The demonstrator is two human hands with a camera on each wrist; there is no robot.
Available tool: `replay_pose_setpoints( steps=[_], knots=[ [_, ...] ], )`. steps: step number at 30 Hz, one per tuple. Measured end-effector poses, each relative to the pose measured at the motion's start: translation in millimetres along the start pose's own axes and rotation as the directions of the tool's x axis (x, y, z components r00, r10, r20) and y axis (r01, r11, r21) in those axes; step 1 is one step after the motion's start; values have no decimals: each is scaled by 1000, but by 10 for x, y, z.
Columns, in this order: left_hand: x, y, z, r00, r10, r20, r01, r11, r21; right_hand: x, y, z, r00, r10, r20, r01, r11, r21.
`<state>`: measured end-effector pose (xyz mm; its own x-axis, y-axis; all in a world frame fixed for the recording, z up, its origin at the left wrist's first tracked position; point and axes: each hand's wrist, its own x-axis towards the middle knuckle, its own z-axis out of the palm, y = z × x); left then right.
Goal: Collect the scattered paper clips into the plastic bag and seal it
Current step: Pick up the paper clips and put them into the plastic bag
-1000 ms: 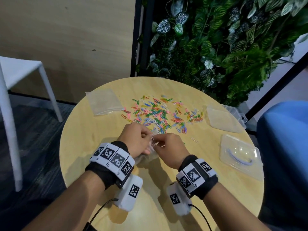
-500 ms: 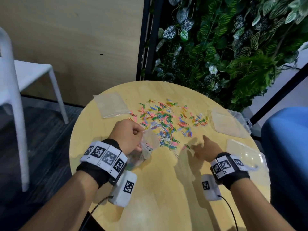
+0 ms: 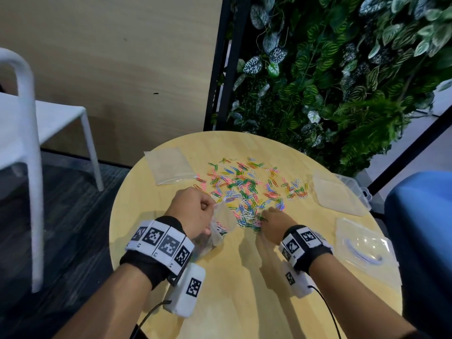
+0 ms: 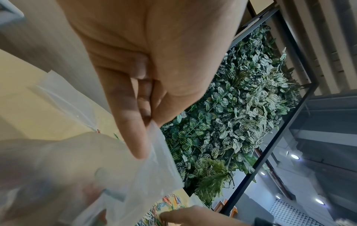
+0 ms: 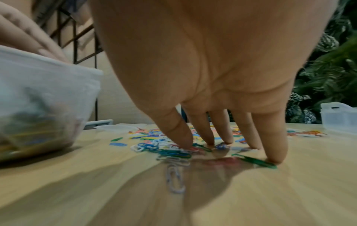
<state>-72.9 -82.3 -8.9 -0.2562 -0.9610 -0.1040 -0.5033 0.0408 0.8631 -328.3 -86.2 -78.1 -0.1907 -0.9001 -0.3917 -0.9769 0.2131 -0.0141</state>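
Coloured paper clips (image 3: 247, 189) lie scattered over the middle of the round wooden table (image 3: 244, 289). My left hand (image 3: 195, 211) pinches the rim of a clear plastic bag (image 3: 217, 231) that stands open on the table with several clips inside; the pinch shows in the left wrist view, thumb against fingers (image 4: 139, 122) on the bag (image 4: 135, 175). My right hand (image 3: 271, 223) is just right of the bag, fingers spread and straight, their tips (image 5: 185, 140) pressing down on clips (image 5: 170, 152) at the near edge of the pile. The bag (image 5: 42, 94) is blurred there.
A second flat plastic bag (image 3: 168, 165) lies at the table's far left. Clear plastic boxes and lids sit at the right (image 3: 337, 192) and near right (image 3: 362, 243). A white chair (image 3: 27, 133) stands left; a plant wall (image 3: 330, 69) rises behind the table.
My right hand left the bag's mouth, swung out to the right, and has come back down onto the near edge of the clip pile. The left hand keeps holding the bag.
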Motion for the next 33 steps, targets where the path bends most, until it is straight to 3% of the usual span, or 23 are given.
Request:
replay_pose_setpoints(
  steps=[4, 7, 13, 15, 17, 19, 20, 21, 23, 24, 25, 27, 29, 33],
  knots=[
    [10, -2, 29, 1000, 12, 1, -12, 1000, 23, -401, -181, 38, 995, -62, -73, 66, 997, 51],
    [-5, 6, 38, 1000, 17, -5, -17, 999, 40, -573, -406, 32, 985, -160, -64, 147, 974, -170],
    [-8, -23, 12, 999, 21, -25, -19, 998, 62, -568, -622, 5, 983, -117, -143, 85, 973, -212],
    [-4, -28, 8, 1000, 22, -19, -21, 998, 58, -576, -586, 0, 976, -121, -180, 98, 987, -130],
    [-3, -28, 12, 1000, 22, -12, -21, 998, 57, -549, -442, -5, 964, -87, -252, 112, 990, 83],
    [-8, -28, 11, 1000, 21, -7, -20, 998, 61, -506, -247, -7, 959, 22, -282, 81, 934, 349],
    [-7, -29, 10, 1000, 18, -7, -17, 998, 60, -510, -169, -18, 963, 102, -248, 49, 842, 537],
    [-5, -27, 10, 1000, 16, -7, -16, 998, 54, -524, -108, -33, 970, 168, -178, 26, 652, 758],
    [-2, -27, 20, 1000, 13, -5, -13, 999, 51, -587, -60, -108, 984, 177, -12, -12, 136, 991],
    [-3, -26, 27, 1000, 9, -4, -9, 999, 49, -636, -73, -174, 992, 122, 34, -30, -36, 999],
    [-2, -28, 37, 1000, 5, 1, -5, 999, 42, -677, -108, -238, 997, 54, 59, -50, -155, 987],
    [2, -25, 69, 1000, -1, 20, 0, 1000, 31, -768, -217, -371, 996, -65, 57, -72, -270, 960],
    [6, -23, 89, 999, -2, 36, 1, 999, 42, -808, -373, -434, 991, -129, 48, -79, -245, 966],
    [-9, 2, 124, 999, -14, 48, 13, 1000, 16, -849, -690, -395, 998, -65, 6, -2, 54, 999]
  ],
)
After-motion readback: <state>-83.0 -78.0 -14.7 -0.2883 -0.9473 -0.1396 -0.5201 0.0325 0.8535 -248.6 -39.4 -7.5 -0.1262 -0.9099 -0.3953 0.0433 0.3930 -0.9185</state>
